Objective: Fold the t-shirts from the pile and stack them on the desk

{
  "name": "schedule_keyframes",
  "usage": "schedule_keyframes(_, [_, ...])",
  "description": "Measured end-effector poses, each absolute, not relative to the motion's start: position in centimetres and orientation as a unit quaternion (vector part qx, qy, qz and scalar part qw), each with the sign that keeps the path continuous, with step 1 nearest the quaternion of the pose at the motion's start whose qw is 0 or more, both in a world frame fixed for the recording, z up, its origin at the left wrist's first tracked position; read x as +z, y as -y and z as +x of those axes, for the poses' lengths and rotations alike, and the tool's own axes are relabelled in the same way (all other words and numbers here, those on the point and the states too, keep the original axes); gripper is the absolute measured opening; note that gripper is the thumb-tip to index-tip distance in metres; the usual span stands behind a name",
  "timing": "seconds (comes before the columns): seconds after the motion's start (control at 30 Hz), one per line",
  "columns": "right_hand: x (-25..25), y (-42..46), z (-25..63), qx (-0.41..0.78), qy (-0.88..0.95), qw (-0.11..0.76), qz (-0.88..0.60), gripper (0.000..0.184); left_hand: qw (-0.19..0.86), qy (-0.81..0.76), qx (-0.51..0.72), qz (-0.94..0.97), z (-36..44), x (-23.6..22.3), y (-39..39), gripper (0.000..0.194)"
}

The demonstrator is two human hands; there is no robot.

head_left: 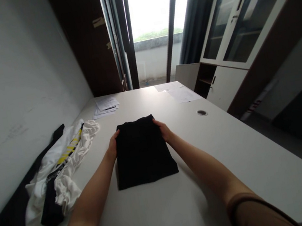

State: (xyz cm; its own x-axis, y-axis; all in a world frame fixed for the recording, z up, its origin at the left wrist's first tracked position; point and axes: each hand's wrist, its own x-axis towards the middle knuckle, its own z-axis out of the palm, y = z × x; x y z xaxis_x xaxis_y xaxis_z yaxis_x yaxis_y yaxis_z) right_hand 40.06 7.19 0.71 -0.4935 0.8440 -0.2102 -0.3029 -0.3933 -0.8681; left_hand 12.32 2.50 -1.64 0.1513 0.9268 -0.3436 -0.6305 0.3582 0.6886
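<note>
A black garment (145, 153), folded into a flat, roughly square bundle, lies on the white table in front of me. My left hand (113, 146) grips its far left edge, thumb on top and the other fingers out of sight beneath or behind the cloth. At the far right corner my right hand (163, 129) holds it the same way, thumb over the fabric. The far edge appears slightly raised, while the near edge rests on the tabletop. What kind of garment it is cannot be made out.
Along the wall at left lies a heap of loose clothes (62, 171) in black, white and yellow. Papers (105, 106) are stacked at the far left, and more sheets (179, 91) lie at the far right. The table (235, 160) has a round cable hole (202, 113). A cabinet (228, 72) stands beyond.
</note>
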Motion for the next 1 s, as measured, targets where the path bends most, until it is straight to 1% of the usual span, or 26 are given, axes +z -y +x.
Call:
schedule_keyframes(0.13, [0.7,-8.0,39.3,0.808,0.352,0.355,-0.313,0.050,0.749,-0.314,0.547,0.205,13.5,-1.5,-2.4,0.054])
schedule_keyframes(0.27, [0.7,-8.7,38.8,0.803,0.347,0.372,-0.310,0.051,0.758,-0.284,0.550,0.206,14.3,-1.2,-3.0,0.054])
schedule_keyframes(0.4, [0.6,-10.1,38.9,0.803,0.347,0.375,-0.306,0.052,0.739,-0.282,0.577,0.204,13.9,-0.8,-4.1,0.054])
schedule_keyframes(0.5, [0.2,-11.7,38.8,0.800,0.334,0.374,-0.328,0.051,0.733,-0.285,0.585,0.199,13.3,-0.4,-5.1,0.053])
schedule_keyframes(0.57, [-0.1,-12.9,38.7,0.785,0.322,0.380,-0.369,0.047,0.728,-0.291,0.590,0.195,13.0,-0.1,-5.9,0.052])
schedule_keyframes(0.7, [-0.4,-14.9,38.2,0.740,0.323,0.390,-0.443,0.036,0.713,-0.316,0.599,0.180,12.7,0.1,-7.7,0.052])
schedule_keyframes(0.83, [-0.6,-16.9,37.7,0.672,0.396,0.390,-0.490,0.031,0.703,-0.341,0.602,0.166,12.6,-0.1,-9.7,0.051])
schedule_keyframes(0.93, [-1.4,-18.7,37.7,0.552,0.505,0.394,-0.534,0.031,0.684,-0.365,0.612,0.156,12.5,-0.5,-11.1,0.050])
schedule_keyframes(1.0, [-2.3,-19.8,37.9,0.443,0.587,0.366,-0.570,0.028,0.684,-0.389,0.600,0.145,12.3,-0.7,-11.8,0.049])
